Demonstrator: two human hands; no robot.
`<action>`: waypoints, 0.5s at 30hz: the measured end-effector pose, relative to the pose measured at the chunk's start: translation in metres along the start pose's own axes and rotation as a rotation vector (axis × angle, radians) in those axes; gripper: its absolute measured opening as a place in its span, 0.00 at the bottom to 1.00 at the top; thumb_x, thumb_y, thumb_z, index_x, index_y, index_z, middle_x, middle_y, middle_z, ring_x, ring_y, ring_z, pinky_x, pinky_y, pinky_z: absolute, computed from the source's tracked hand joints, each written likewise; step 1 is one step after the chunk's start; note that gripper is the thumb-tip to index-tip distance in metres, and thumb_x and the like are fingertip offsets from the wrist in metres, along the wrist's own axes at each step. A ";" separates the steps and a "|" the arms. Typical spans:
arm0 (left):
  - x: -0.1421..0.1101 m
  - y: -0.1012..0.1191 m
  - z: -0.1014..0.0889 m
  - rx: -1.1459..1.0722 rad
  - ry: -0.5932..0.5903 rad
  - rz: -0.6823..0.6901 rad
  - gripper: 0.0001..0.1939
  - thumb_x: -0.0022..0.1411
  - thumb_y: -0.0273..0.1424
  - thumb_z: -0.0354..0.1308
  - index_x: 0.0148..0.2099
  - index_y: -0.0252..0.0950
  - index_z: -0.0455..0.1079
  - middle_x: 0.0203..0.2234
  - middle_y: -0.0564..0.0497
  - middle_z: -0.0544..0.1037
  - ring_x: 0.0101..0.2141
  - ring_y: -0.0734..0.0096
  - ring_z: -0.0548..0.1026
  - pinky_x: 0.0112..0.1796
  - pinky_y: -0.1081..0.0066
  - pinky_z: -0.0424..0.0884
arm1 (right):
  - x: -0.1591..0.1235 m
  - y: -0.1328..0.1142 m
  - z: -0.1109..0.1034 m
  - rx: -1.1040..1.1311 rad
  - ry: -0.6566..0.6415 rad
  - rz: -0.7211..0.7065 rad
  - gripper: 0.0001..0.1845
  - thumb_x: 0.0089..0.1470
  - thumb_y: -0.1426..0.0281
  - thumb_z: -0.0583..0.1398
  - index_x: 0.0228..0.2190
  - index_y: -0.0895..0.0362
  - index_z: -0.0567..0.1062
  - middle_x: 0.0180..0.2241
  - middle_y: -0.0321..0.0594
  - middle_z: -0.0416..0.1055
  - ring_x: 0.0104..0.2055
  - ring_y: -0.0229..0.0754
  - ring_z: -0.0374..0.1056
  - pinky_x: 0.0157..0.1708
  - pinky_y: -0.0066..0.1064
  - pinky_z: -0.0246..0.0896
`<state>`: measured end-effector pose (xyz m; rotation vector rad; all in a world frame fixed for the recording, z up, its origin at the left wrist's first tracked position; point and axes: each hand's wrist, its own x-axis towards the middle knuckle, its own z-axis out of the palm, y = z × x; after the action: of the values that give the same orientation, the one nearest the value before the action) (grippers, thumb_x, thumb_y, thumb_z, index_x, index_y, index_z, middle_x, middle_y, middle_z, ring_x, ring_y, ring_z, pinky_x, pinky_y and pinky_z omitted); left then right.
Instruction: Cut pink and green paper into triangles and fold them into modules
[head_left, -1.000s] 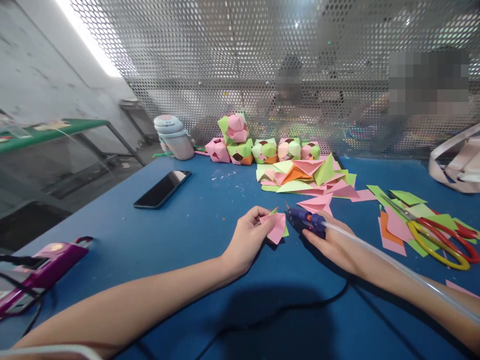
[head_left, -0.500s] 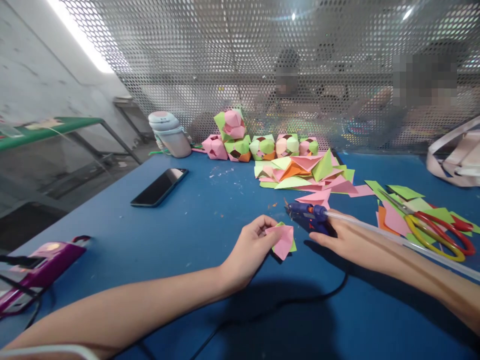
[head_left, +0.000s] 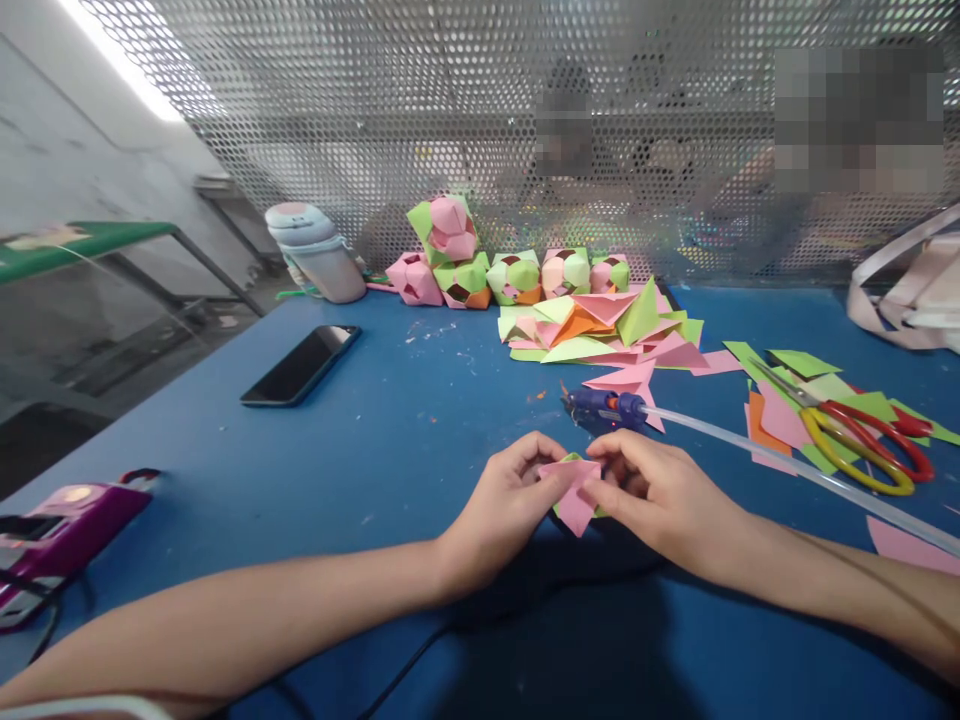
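Observation:
My left hand [head_left: 504,500] and my right hand [head_left: 651,492] meet over the blue table [head_left: 375,440], both pinching a small folded pink and green paper piece [head_left: 574,495] between their fingertips. Just beyond them lies a blue glue gun [head_left: 604,407] with a long clear glue stick [head_left: 787,465] running back to the right. Neither hand touches it.
A heap of pink, green and orange folded papers [head_left: 600,335] lies behind, with finished paper cubes [head_left: 517,275] along the perforated metal screen [head_left: 480,120]. A phone [head_left: 300,365] lies left, red-and-yellow scissors [head_left: 862,440] on paper scraps right, a purple device [head_left: 56,530] near left. People sit beyond the screen.
My right hand has let go of the glue gun and come left to pinch the paper piece together with my left hand. The glue gun stays lying on the table.

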<state>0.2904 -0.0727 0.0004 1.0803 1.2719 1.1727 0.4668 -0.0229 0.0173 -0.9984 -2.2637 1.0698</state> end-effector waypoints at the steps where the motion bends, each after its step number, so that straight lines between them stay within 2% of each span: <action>1: 0.000 -0.001 0.000 -0.002 -0.015 0.005 0.11 0.56 0.36 0.63 0.33 0.34 0.67 0.25 0.54 0.72 0.28 0.74 0.69 0.31 0.75 0.65 | 0.003 0.003 0.004 0.047 0.002 -0.005 0.09 0.59 0.63 0.58 0.37 0.54 0.71 0.28 0.34 0.71 0.26 0.35 0.66 0.25 0.27 0.59; 4: -0.001 -0.003 0.000 0.008 -0.042 0.021 0.11 0.56 0.36 0.63 0.33 0.34 0.68 0.25 0.54 0.72 0.28 0.75 0.69 0.31 0.76 0.65 | 0.006 0.007 0.009 0.120 0.025 -0.025 0.08 0.59 0.67 0.56 0.29 0.55 0.69 0.23 0.31 0.67 0.24 0.33 0.62 0.23 0.25 0.56; 7: 0.000 -0.003 0.000 0.020 -0.045 0.015 0.10 0.56 0.36 0.62 0.35 0.35 0.69 0.26 0.54 0.73 0.28 0.74 0.70 0.30 0.75 0.65 | 0.004 0.007 0.008 0.131 0.062 -0.030 0.08 0.57 0.70 0.57 0.26 0.56 0.68 0.21 0.31 0.66 0.21 0.32 0.59 0.20 0.25 0.53; 12: 0.001 -0.002 -0.001 0.028 -0.007 0.022 0.08 0.56 0.34 0.62 0.33 0.34 0.70 0.25 0.53 0.74 0.28 0.73 0.71 0.31 0.74 0.67 | 0.002 0.007 0.008 0.119 0.089 -0.039 0.08 0.56 0.71 0.58 0.25 0.56 0.68 0.21 0.30 0.64 0.21 0.32 0.57 0.19 0.24 0.51; 15: 0.002 -0.002 -0.002 0.029 -0.009 0.026 0.07 0.56 0.33 0.61 0.33 0.34 0.70 0.24 0.54 0.73 0.27 0.74 0.70 0.30 0.75 0.66 | 0.002 0.009 0.010 0.167 0.081 -0.031 0.04 0.56 0.70 0.58 0.30 0.55 0.70 0.22 0.29 0.63 0.22 0.32 0.57 0.21 0.24 0.53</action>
<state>0.2888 -0.0710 -0.0023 1.1255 1.2747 1.1712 0.4631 -0.0221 0.0040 -0.9186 -2.0814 1.1622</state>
